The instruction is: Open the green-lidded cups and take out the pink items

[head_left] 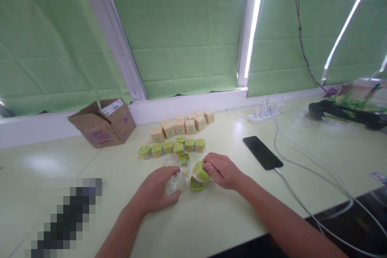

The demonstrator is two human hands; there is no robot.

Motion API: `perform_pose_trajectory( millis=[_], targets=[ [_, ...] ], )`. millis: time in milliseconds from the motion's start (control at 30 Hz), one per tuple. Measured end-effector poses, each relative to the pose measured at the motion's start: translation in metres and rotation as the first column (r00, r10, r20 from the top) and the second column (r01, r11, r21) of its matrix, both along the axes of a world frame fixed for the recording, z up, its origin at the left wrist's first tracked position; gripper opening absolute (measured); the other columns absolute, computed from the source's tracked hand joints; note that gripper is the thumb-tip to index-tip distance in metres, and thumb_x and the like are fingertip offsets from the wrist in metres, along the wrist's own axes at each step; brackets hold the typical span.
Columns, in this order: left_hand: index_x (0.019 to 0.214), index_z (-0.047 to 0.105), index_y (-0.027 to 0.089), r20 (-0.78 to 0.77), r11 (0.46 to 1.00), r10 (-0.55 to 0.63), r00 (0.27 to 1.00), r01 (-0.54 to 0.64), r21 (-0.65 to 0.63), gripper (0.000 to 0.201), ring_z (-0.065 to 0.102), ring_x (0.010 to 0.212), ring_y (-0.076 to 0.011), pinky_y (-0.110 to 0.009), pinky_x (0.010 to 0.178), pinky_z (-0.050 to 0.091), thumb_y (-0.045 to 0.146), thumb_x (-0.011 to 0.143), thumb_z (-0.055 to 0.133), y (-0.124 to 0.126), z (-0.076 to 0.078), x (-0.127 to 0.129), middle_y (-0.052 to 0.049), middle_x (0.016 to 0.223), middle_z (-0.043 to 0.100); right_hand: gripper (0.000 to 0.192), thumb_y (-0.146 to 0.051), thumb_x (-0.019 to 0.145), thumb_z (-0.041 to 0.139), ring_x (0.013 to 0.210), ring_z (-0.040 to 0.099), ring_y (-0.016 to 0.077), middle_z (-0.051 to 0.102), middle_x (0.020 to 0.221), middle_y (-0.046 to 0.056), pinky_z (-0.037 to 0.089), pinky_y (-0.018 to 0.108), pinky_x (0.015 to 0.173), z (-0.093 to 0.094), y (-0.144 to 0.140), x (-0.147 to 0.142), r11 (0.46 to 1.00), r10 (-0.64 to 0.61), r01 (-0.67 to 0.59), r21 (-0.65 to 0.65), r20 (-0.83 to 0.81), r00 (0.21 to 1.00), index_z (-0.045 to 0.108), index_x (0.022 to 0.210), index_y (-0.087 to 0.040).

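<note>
My left hand point(157, 191) is curled round a small clear plastic container point(177, 185), thumb on the near side and fingers on the far side. My right hand point(223, 171) pinches a small light-green lid point(200, 172), tilted, with a pale underside. Just below that lid, a hollow green piece point(197, 185) lies on the table. Another green piece point(184, 158) sits behind, among more clear containers point(171, 160). Farther back stand several clear containers with green lids point(168, 146), with yellow showing inside.
Several small tan boxes point(180, 126) stand behind the lidded containers. An open cardboard box point(105, 125) is at the back left. On the right lie a black phone point(262, 152) on a white cable, a power strip point(266, 116) and a black object point(344, 113). A pixelated dark shape point(66, 217) is at left.
</note>
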State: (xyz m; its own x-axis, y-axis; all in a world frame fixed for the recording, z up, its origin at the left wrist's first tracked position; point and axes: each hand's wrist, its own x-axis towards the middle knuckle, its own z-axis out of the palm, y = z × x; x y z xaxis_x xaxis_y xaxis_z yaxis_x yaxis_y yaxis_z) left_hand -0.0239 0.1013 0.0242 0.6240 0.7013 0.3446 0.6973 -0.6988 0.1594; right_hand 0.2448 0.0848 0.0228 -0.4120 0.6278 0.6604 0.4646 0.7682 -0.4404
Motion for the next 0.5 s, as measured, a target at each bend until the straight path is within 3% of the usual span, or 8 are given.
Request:
perform_pose_trajectory(
  millis=[500],
  targets=[
    [0.126, 0.05, 0.021, -0.091, 0.998, 0.028, 0.995, -0.034, -0.058, 0.058, 0.06, 0.109, -0.028, -0.042, 0.095, 0.046, 0.032, 0.071, 0.064, 0.0042, -0.0002, -0.0096, -0.01, 0.123, 0.061, 0.024, -0.027, 0.096, 0.034, 0.071, 0.051, 0.0141, 0.056, 0.077, 0.005, 0.042, 0.027, 0.067, -0.0031, 0.002, 0.0004, 1.0, -0.006, 0.006, 0.007, 0.014, 1.0, 0.05, 0.081, -0.018]
  ],
)
